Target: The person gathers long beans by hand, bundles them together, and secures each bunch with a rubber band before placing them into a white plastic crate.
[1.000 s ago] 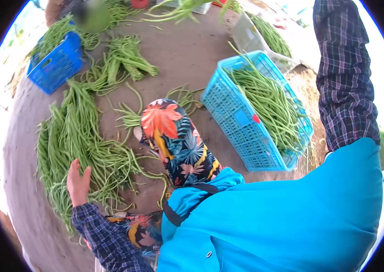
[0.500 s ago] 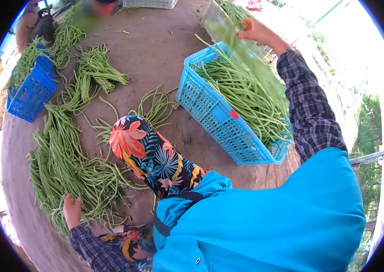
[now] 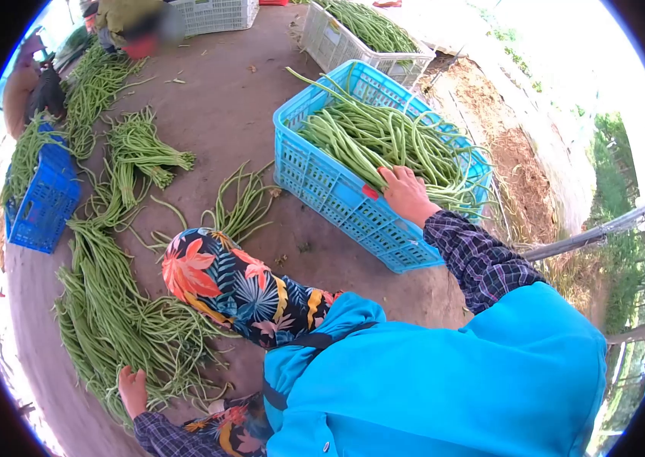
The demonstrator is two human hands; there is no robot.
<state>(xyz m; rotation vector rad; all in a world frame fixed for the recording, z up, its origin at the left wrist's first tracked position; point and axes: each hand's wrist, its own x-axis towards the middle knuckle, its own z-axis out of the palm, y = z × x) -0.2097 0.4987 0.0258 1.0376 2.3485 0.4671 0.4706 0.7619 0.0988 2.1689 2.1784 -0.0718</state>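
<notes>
Long green beans fill a light blue plastic crate right of centre, a few ends hanging over its rim. My right hand lies on the beans at the crate's near side, palm down; its fingers are spread a little over them. At the lower left, my left hand rests by the edge of a big pile of long beans on the ground, fingers apart and nothing in them.
A darker blue crate with beans leans at the left, near bean bundles. Loose beans lie beyond my knee. White crates stand at the back. Other people are at the upper left.
My right hand has come down from above the crate's far end onto the beans at its near side. The beans it held up are no longer in the air. The view has shifted slightly.
</notes>
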